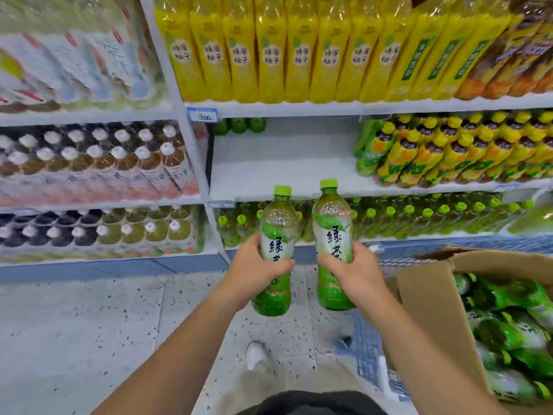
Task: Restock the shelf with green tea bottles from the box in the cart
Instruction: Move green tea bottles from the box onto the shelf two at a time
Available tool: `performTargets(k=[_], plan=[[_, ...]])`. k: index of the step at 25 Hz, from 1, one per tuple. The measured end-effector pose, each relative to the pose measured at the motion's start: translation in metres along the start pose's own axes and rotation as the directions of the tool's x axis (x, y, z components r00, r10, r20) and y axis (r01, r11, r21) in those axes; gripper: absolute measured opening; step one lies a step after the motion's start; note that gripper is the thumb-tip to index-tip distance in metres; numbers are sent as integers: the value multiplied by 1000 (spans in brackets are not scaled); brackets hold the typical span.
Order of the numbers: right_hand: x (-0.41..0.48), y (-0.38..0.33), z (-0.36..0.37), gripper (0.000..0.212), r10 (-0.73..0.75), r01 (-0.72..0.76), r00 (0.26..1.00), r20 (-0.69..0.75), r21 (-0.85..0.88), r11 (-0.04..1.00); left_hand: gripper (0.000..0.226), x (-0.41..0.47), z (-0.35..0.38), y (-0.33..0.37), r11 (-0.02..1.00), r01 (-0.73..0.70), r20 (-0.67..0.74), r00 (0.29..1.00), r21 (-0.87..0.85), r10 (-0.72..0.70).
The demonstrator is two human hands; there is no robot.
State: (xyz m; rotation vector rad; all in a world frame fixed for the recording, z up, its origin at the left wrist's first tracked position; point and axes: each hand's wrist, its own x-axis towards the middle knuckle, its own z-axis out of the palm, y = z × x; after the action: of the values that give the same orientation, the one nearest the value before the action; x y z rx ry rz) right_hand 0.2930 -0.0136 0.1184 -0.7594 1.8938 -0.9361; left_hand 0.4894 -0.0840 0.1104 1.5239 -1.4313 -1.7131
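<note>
Shelf (284,163) space lay bare at twelve o'clock, so the left hand (254,272) and right hand (357,275), fingers (279,265) wrapped round green tea bottles (330,229), would best stand them upright, rearmost first.

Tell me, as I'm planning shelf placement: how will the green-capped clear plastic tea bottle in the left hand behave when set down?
The green-capped clear plastic tea bottle in the left hand looks full, so probably heavy for its size. Tall and narrow, it may tip if nudged on the white shelf. Its round body would likely roll if laid flat.
</note>
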Motion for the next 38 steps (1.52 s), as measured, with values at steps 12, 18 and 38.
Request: performTargets(k=[12, 18, 38], plan=[[166, -4, 62, 38, -90, 95, 985, 146, -33, 995, 61, 137, -29, -23, 1000, 11, -235, 972, 3, -10], [265, 22, 81, 34, -161, 165, 977, 139, -17, 986, 56, 231, -21, -50, 992, -123, -296, 947, 13, 122], [442, 15, 106, 75, -617, 588, 784, 65, 243, 772, 65, 427, -14, -14, 746, -666, -242, 722, 11, 648]])
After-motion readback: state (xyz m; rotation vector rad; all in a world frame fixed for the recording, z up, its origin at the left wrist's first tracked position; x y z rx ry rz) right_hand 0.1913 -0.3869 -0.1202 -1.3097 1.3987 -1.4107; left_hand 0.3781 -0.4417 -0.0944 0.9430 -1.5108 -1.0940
